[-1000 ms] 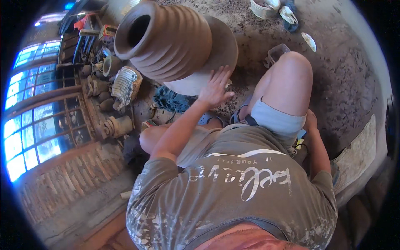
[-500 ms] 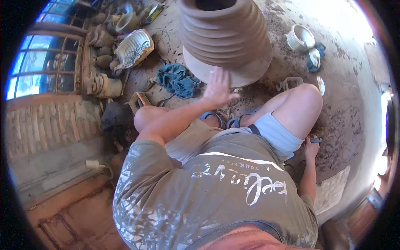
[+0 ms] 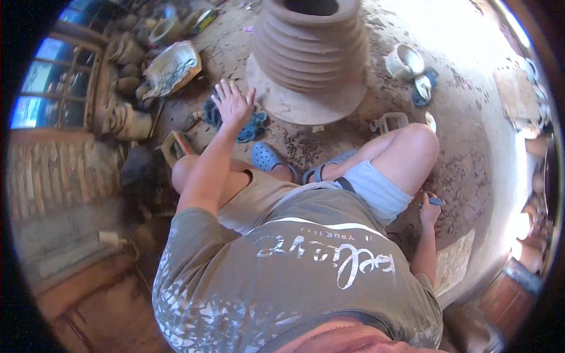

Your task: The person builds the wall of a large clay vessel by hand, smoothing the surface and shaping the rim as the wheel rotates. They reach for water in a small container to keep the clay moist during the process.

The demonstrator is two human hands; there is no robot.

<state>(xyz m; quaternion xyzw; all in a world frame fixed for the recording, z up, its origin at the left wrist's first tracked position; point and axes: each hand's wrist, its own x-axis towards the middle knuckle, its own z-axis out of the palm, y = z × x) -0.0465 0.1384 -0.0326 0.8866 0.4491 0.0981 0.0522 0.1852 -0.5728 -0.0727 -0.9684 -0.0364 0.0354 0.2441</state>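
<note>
A large grey-brown clay pot (image 3: 311,56) with ridged walls and an open mouth stands upright on a round wheel disc (image 3: 306,110). Just off the disc's left edge is my left hand (image 3: 234,107), its fingers spread and nothing in it. Beneath that hand lies a crumpled teal cloth (image 3: 252,128), partly hidden. Low beside my right thigh, my right hand (image 3: 431,213) is closed around a small blue-grey tool (image 3: 436,201); its exact kind is too small to make out.
At the far left sits a white basket (image 3: 172,69) holding tangled cord, near several clay pots (image 3: 126,87). A pale round tub (image 3: 405,61) stands right of the wheel, beside a dark blue and white cloth (image 3: 424,88). Clay scraps litter the floor (image 3: 465,188) at right.
My left hand has moved left from the disc's near edge to above the teal cloth, fingers now spread wider. My right hand stays low with the tool. The view has shifted slightly.
</note>
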